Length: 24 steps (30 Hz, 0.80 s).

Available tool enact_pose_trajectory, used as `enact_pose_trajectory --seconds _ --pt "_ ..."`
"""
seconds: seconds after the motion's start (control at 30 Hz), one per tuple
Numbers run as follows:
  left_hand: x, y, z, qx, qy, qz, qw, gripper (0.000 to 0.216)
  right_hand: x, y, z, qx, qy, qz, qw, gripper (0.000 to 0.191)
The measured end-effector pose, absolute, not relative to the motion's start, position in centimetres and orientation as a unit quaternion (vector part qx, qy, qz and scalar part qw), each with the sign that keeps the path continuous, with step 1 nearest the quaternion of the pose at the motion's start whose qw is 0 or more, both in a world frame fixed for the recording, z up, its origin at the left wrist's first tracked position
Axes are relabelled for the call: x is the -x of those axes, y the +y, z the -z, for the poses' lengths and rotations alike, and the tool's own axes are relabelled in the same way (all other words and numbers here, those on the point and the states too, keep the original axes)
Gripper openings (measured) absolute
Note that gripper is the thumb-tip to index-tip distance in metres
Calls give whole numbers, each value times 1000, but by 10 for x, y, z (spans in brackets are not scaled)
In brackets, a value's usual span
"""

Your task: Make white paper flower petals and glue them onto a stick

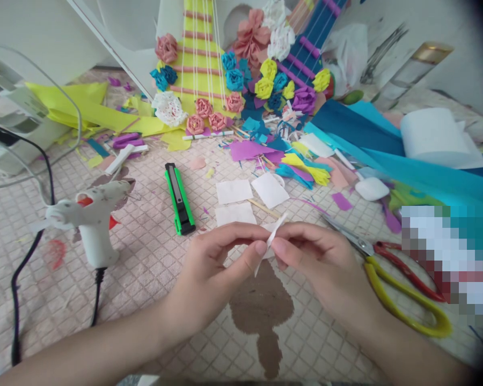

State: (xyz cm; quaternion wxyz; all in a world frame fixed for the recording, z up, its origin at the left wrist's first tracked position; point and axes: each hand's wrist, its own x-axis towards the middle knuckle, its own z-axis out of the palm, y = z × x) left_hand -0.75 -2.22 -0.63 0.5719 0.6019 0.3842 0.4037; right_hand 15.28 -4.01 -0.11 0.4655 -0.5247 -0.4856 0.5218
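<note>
L hand [207, 268]: forearm brought in from lower L corner, wrist about straight, back of hand turned up and outward. Index stretched toward centre, thumb laid below it; tips brought together in a pinch. Other fingers mostly hidden behind the index.

R hand [330, 260]: forearm brought in from lower R, hand angled up and to the L, approx. mirror of L. Thumb and index closed in a pinch, remaining fingers curled under, partly seen.

Grip: thin folded or twisted strip of white paper [272, 237] clamped btwn thumb and index of both hands, near its mid-length; fingertips of the two hands almost touching. Strip held at a slant, upper end tipped R, lower end L, above a dark brown irregular patch [261, 300] on the pale quilted, diamond-patterned cloth [145, 284].

Nearby: three flat white paper squares [233, 191] laid just beyond the fingers, w/ a thin pale wooden stick [263, 207] next to them. Green-and-black plastic box cutter [179, 201] lying L of squares; white glue gun [92, 228] farther L. Metal scissors w/ red and yellow handles [367, 247] just R of R hand, partly covered by it.
</note>
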Motion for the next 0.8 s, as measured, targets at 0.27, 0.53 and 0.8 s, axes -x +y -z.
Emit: enact_pose_trajectory --seconds 0.27,0.53,0.8 --pt "8 -22 5 -601 387 -398 575 15 -153 -42 -2 538 -484 -525 449 6" --pt "7 -22 5 -596 385 -400 580 15 -153 -40 -2 527 -488 -532 447 8" --pt "5 -18 8 -460 451 -455 615 5 -153 -39 10 546 -431 -505 512 27"
